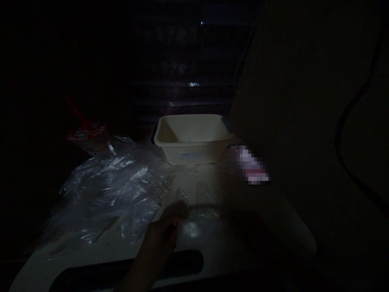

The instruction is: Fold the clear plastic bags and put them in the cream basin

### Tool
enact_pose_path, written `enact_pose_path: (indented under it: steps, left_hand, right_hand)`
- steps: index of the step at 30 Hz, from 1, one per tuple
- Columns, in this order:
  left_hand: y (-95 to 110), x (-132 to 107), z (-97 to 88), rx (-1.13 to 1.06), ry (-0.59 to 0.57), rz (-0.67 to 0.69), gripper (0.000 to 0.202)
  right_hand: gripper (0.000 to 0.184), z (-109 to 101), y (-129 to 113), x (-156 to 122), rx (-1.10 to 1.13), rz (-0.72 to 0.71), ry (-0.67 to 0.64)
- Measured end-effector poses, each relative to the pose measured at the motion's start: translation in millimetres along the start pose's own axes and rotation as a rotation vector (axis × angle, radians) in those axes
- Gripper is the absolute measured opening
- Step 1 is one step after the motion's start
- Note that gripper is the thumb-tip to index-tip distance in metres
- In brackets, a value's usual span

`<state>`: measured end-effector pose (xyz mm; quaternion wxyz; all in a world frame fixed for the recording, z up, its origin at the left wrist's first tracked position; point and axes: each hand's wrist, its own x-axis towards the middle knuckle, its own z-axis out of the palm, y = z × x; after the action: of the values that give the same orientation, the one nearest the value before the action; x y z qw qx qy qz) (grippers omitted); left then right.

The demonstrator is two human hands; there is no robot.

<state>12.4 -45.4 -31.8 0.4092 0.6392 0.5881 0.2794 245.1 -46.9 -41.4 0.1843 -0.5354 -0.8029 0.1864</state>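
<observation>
The scene is very dark. My left hand (158,239) reaches in from the bottom centre over a pale table (100,251). Its fingers are curled against a small clear plastic piece (190,227) that looks like a thin bag or wrap. A dim shape at the lower right of that piece may be my right hand (243,227), but its fingers are lost in shadow. Beyond the hands stands a cream rectangular plastic tub (194,136), which looks empty.
A big heap of crumpled clear plastic bags (112,186) covers the table's left half. A cup with a red straw (88,136) stands at the back left. A pink-and-white packet (252,166) lies right of the tub. A dark wall with hanging cables (349,134) rises at right.
</observation>
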Motion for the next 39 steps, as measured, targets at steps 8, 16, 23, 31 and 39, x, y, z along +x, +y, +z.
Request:
enact_pose_path:
  steps: [8,16,23,31,39]
  left_hand:
    - [4,2,8.4,-0.1,0.099,-0.174,0.024]
    - [7,3,9.9,-0.096,0.088,-0.212,0.018]
    - [8,0,13.0,-0.163,0.169,-0.252,0.022]
    - [-3,1,15.4,-0.14,0.157,-0.234,0.029]
    - [-6,0,12.2,-0.109,0.117,-0.166,0.025]
  right_hand:
    - [0.033,11,5,2,0.127,0.143,0.05]
    - [0.032,17,1,2,0.189,0.159,0.142]
    - [0.023,15,-6,-3,0.186,0.119,0.193]
    - [0.023,13,-10,2,0.177,0.127,0.255]
    - [0.023,16,-8,1,0.186,0.195,0.273]
